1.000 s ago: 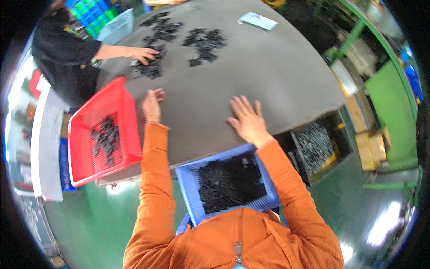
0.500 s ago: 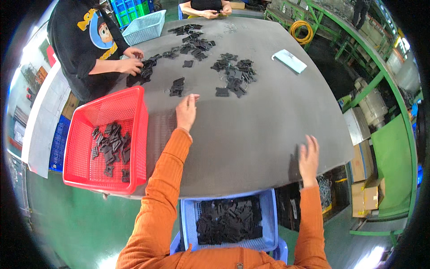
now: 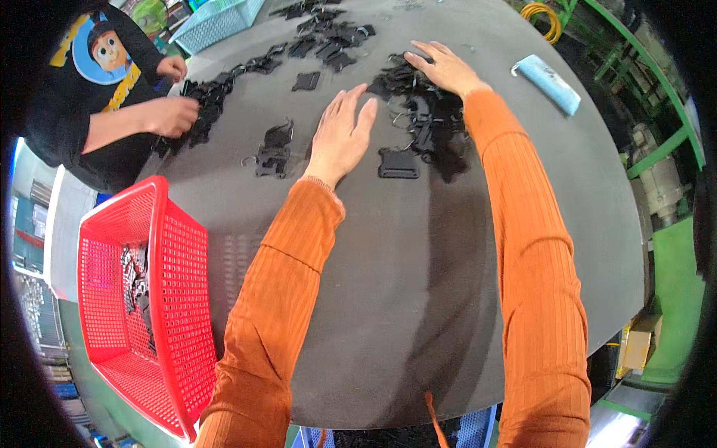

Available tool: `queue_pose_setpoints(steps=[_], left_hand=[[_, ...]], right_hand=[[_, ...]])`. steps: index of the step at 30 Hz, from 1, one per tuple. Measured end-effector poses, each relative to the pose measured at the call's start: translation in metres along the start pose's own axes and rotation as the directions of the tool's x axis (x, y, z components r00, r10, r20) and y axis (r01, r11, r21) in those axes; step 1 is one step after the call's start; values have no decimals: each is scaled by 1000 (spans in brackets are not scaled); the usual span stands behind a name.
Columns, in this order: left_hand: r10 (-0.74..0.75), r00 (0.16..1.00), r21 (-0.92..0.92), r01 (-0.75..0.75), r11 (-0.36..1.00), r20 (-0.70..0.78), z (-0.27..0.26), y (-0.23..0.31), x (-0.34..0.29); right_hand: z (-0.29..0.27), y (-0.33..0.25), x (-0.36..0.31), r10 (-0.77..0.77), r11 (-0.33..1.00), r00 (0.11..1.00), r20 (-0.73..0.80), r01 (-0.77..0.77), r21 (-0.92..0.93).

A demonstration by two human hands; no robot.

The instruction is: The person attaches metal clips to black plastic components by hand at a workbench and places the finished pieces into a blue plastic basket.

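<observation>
My right hand (image 3: 446,69) reaches over the far right edge of a pile of flat black plastic pieces (image 3: 429,123), fingers stretched and apart. Some of those pieces carry thin metal rings or hooks. Left of the pile, my left hand (image 3: 343,133) hovers above the table (image 3: 358,299) with its fingers extended and nothing in it. One black rectangular piece (image 3: 398,163) lies at the near edge of the pile. A small black cluster (image 3: 274,153) lies left of my left hand, and a single black piece (image 3: 305,81) lies beyond it.
A red basket (image 3: 183,299) holding black pieces stands at the left. Under the front edge is a blue basket (image 3: 479,427). A co-worker's hand (image 3: 170,116) works at another black pile (image 3: 209,104). A pale blue basket (image 3: 216,26) and a light blue pouch (image 3: 549,84) sit farther off.
Both my hands have moved forward over the table. The right has travelled from the near right side to the black pile. The view has shifted closer to the piles.
</observation>
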State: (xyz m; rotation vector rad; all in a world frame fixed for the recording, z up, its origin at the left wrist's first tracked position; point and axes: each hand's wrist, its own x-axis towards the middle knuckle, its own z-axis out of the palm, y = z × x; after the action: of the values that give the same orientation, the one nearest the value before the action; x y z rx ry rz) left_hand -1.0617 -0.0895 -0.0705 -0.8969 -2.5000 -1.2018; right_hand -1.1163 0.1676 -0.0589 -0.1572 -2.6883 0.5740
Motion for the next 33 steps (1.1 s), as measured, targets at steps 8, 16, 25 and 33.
queue_pose_setpoints(steps=[8,16,25,33], left_hand=[[39,998,-14,-40,999,-59,5,9,-6],[139,989,27,-141,990,57,-27,69,-118],[-267,949,-434,172,884,-167,-62,106,-199],[-401,875,-346,301,889,-270,-76,109,-192]], right_hand=[[-33,-37,-62,-387,920,905,175,369,129],[-72,-79,-211,-480,834,863,159,393,386],[-120,-87,-263,-160,906,981,111,101,411],[-85,-30,-168,130,990,991,31,-128,-53]])
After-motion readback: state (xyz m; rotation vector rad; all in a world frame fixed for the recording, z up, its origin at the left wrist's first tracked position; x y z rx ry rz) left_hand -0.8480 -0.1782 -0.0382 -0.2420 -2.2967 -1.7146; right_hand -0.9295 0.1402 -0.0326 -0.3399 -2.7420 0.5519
